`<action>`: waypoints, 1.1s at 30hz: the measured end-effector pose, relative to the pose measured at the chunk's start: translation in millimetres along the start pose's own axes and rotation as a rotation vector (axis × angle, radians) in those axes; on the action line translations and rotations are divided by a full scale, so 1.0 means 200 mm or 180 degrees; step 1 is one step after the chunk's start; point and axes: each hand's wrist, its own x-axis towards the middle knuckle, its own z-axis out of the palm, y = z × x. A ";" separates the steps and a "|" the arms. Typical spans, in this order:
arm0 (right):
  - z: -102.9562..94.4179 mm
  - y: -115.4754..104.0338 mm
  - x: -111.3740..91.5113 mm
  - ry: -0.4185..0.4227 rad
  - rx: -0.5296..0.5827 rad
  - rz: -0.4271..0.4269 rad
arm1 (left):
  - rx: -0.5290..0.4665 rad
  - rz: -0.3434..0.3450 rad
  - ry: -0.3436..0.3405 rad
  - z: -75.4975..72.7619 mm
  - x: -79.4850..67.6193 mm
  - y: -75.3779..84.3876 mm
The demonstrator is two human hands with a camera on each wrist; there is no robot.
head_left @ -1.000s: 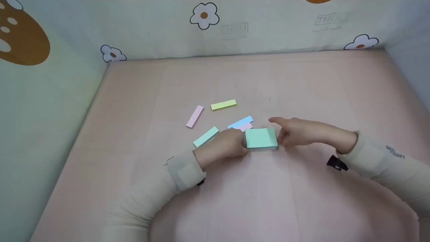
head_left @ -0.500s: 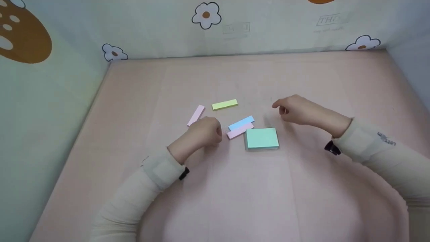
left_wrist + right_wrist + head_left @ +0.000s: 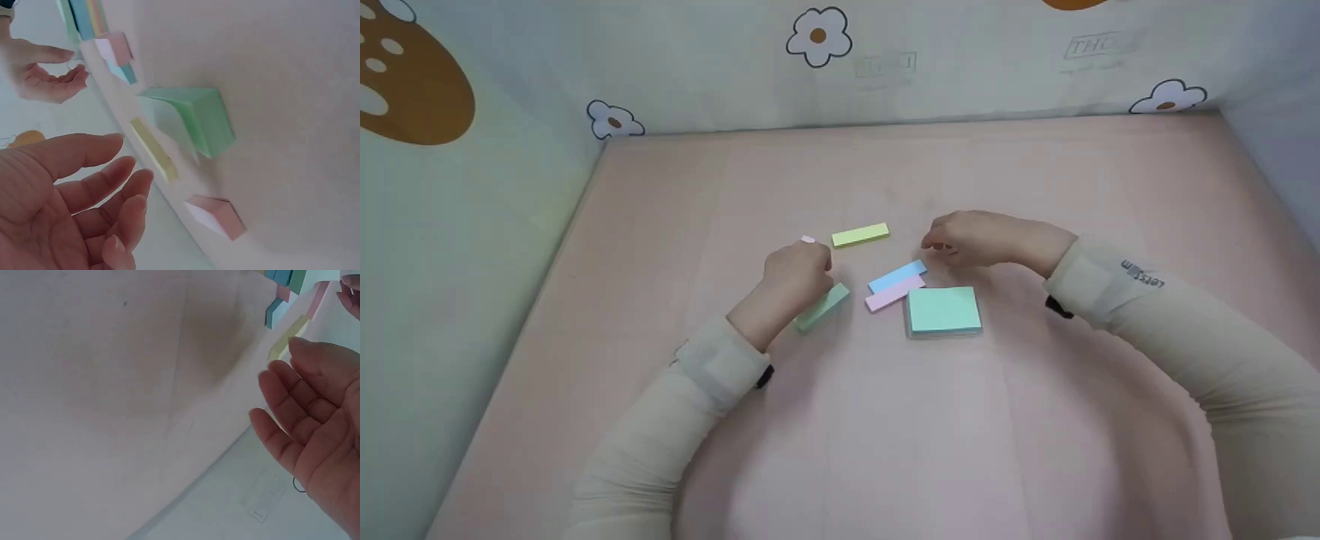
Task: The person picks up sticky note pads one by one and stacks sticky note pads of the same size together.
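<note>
My left hand [image 3: 799, 274] hovers over a narrow pink sticky-note pad [image 3: 216, 216], hiding most of it in the head view. Its fingers are loosely bent around nothing. Close by lies a narrow green sticky-note pad [image 3: 826, 306], whose top sheet lifts away in the left wrist view. My right hand [image 3: 986, 238], fingers relaxed and holding nothing, is above the table to the right of a narrow yellow pad [image 3: 860, 235]. Below that hand, a blue pad [image 3: 896, 276] lies alongside a second pink pad [image 3: 894, 294], which reaches the corner of a wider green-topped sticky-note stack [image 3: 944, 309].
Pale pink cloth covers the table [image 3: 922, 435]. A light wall with flower prints [image 3: 819, 37] closes off the back, and further walls stand at left and right.
My left hand has let go of the wide stack and moved left to the pink pad. My right hand has left the stack's right side, going up and then left.
</note>
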 end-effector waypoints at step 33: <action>0.06 -0.07 0.14 -0.0313 -0.0746 -0.0127 | 0.0690 0.0197 -0.0162 0.04 0.08 0.01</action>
